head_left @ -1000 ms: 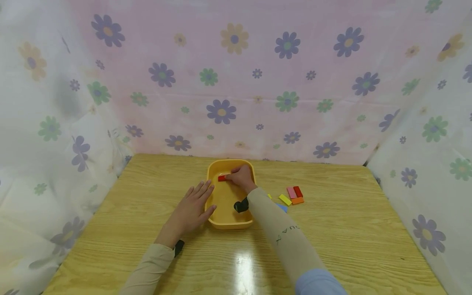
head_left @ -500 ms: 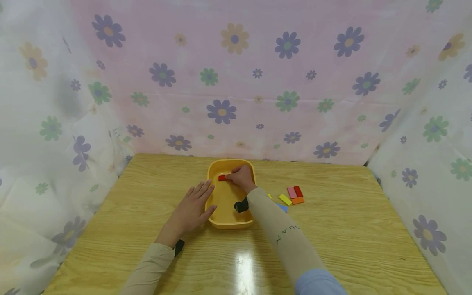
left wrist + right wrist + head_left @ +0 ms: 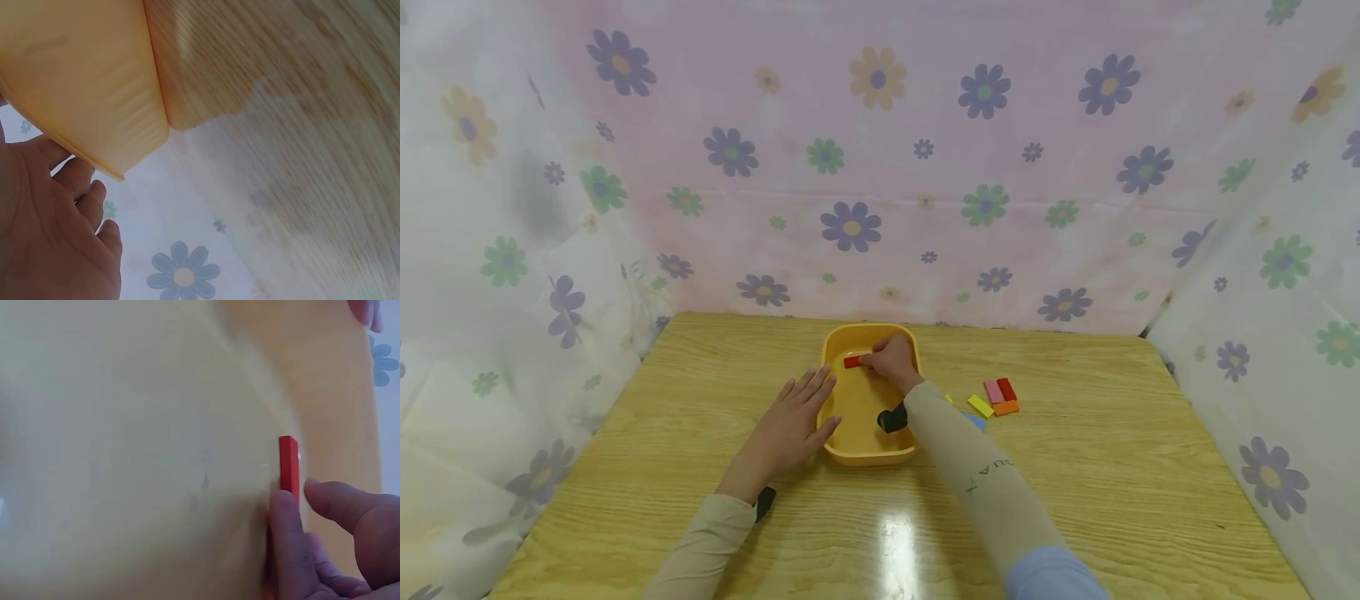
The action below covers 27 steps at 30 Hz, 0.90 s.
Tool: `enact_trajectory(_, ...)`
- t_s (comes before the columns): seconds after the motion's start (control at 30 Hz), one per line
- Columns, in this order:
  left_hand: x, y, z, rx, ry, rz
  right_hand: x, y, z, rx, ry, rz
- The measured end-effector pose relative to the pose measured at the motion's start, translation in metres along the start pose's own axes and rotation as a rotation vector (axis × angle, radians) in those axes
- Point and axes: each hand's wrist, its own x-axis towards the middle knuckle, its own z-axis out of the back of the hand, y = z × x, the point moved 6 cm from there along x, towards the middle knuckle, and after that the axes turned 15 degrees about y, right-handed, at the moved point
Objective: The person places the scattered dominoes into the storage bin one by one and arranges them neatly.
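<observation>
A yellow plastic bin (image 3: 871, 459) sits on the table. My right hand (image 3: 891, 362) reaches into its far part and pinches a red block (image 3: 852, 362) by one end, low over the bin floor. In the right wrist view the red block (image 3: 289, 462) stands out past the fingertip, with the thumb on its other side. My left hand (image 3: 786, 429) lies at the bin's left rim, fingers extended and thumb over the near left edge. From the left wrist view, its fingers (image 3: 90, 200) touch the rim from outside.
Right of the bin lie small blocks: a pink one (image 3: 993, 392), a dark red one (image 3: 1006, 389), an orange one (image 3: 1005, 408) and a yellow one (image 3: 980, 406). A blue piece (image 3: 975, 422) is partly hidden by the right sleeve. Flowered cloth (image 3: 880, 167) hangs behind the wooden table (image 3: 1112, 467).
The right forearm has shifted very slightly to the right. Both hands, the red block and the bin stay practically in place.
</observation>
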Motion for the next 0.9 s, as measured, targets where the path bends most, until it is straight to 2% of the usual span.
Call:
enact_trajectory(0.13,0.000,0.001,0.000,0.017,-0.009,0.001,-0.005,0.005,0.001,-0.054,0.045,-0.040)
enact_trajectory(0.27,0.000,0.001,0.001,0.011,-0.013,0.001,-0.014,0.014,0.002,-0.019,0.149,-0.070)
enact_trajectory(0.37,0.000,0.002,0.000,0.008,-0.012,-0.001,-0.022,0.026,0.004,0.028,0.237,-0.042)
enact_trajectory(0.47,0.000,0.003,-0.001,0.012,-0.014,-0.004,-0.034,0.040,0.013,0.052,0.292,0.019)
enact_trajectory(0.6,0.002,0.002,-0.001,0.007,-0.016,-0.006,-0.052,0.053,0.028,0.052,0.314,0.129)
enact_trajectory(0.77,0.003,0.002,-0.002,-0.003,-0.014,-0.003,-0.076,0.058,0.051,0.078,0.283,0.317)
enact_trajectory(0.9,0.003,0.001,-0.002,-0.014,-0.009,-0.005,-0.090,0.047,0.065,0.120,0.243,0.420)
